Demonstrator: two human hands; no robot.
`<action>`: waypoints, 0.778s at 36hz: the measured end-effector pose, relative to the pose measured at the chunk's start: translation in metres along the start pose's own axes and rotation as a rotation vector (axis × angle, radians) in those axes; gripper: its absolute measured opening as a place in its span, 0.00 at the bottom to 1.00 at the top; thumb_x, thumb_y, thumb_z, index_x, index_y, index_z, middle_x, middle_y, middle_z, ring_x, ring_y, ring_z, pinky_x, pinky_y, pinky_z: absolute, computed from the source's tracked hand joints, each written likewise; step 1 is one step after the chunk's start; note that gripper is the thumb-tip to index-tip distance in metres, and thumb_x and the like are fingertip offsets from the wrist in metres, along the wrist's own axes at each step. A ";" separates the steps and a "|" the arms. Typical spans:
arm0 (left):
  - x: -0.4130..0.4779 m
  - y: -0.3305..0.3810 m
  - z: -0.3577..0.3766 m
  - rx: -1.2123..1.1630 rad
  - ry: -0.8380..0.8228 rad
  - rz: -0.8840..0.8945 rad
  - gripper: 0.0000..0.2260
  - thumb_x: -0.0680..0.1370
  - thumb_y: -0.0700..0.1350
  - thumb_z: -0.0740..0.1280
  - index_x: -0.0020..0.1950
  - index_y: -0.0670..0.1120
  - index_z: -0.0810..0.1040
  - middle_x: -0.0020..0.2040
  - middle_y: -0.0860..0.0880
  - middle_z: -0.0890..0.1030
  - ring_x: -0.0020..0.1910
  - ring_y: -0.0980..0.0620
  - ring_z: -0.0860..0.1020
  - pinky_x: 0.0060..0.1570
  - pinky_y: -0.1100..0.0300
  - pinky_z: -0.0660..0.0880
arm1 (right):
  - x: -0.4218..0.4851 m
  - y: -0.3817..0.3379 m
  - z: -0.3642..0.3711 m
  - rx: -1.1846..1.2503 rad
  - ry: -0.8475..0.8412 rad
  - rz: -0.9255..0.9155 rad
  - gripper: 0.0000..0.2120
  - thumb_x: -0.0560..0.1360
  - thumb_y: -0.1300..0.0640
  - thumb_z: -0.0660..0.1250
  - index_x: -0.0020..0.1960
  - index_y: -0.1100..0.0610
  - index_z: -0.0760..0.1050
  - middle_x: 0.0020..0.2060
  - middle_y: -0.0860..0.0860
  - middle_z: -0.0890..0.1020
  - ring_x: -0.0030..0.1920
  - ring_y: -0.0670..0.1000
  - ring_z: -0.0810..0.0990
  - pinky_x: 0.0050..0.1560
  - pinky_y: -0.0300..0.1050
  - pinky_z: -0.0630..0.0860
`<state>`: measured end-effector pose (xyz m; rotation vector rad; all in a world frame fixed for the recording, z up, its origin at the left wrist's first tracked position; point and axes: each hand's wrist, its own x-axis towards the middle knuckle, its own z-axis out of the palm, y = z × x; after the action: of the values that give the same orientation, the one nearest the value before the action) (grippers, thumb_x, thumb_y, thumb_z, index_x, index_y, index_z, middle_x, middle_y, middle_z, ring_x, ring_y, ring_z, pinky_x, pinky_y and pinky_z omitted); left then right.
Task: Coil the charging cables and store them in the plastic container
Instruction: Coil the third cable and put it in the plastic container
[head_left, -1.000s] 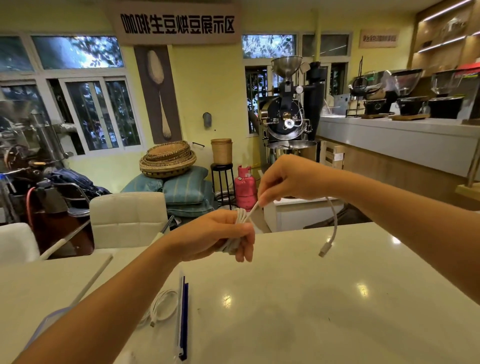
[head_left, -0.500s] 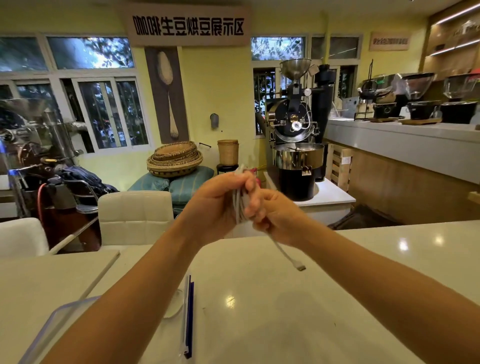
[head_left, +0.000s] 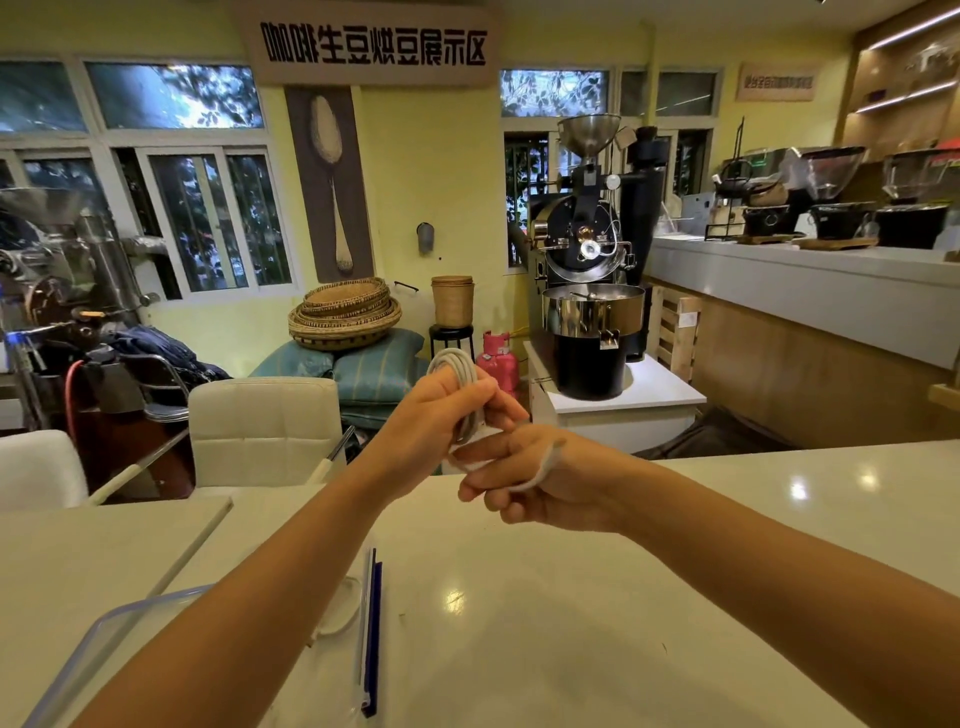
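Warm dim indoor light; glare spots on table (head_left: 571, 649); wide-angle edge distortion; hands (head_left: 545, 483) slightly blurred.

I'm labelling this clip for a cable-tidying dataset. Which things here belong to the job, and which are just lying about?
In the job: white cable, coiled in the left hand, tail over the right hand; plastic container; second cable near it.
Lying about: white chair, coffee roaster, woven baskets, pink gas cylinder.

Yellow walls (head_left: 436, 171) with windows (head_left: 208, 218), a cream chair (head_left: 265, 428), and a grey counter (head_left: 810, 296) along the right.
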<state>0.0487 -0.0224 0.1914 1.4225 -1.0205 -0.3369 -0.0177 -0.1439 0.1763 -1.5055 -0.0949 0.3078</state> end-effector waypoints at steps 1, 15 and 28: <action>0.000 0.000 -0.002 0.031 0.000 -0.004 0.20 0.79 0.40 0.55 0.33 0.51 0.80 0.34 0.52 0.84 0.35 0.59 0.80 0.39 0.69 0.78 | -0.003 -0.002 -0.002 0.016 -0.007 0.004 0.08 0.74 0.69 0.60 0.48 0.60 0.74 0.27 0.51 0.81 0.22 0.42 0.74 0.23 0.30 0.73; -0.008 -0.004 0.000 0.257 -0.040 -0.004 0.14 0.78 0.43 0.57 0.38 0.53 0.78 0.36 0.46 0.75 0.36 0.49 0.71 0.37 0.62 0.70 | -0.022 -0.023 -0.014 0.224 -0.061 -0.031 0.14 0.71 0.58 0.54 0.35 0.61 0.77 0.28 0.53 0.77 0.25 0.45 0.73 0.24 0.33 0.72; -0.016 0.002 -0.010 -0.143 -0.363 -0.183 0.08 0.75 0.43 0.56 0.42 0.46 0.75 0.31 0.53 0.78 0.32 0.55 0.74 0.40 0.63 0.74 | -0.028 -0.025 -0.019 -0.158 0.026 -0.364 0.08 0.64 0.54 0.66 0.35 0.57 0.80 0.23 0.47 0.77 0.21 0.42 0.71 0.23 0.30 0.68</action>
<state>0.0466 -0.0035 0.1894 1.3550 -1.1326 -0.8095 -0.0360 -0.1703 0.2036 -1.6134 -0.3748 -0.0126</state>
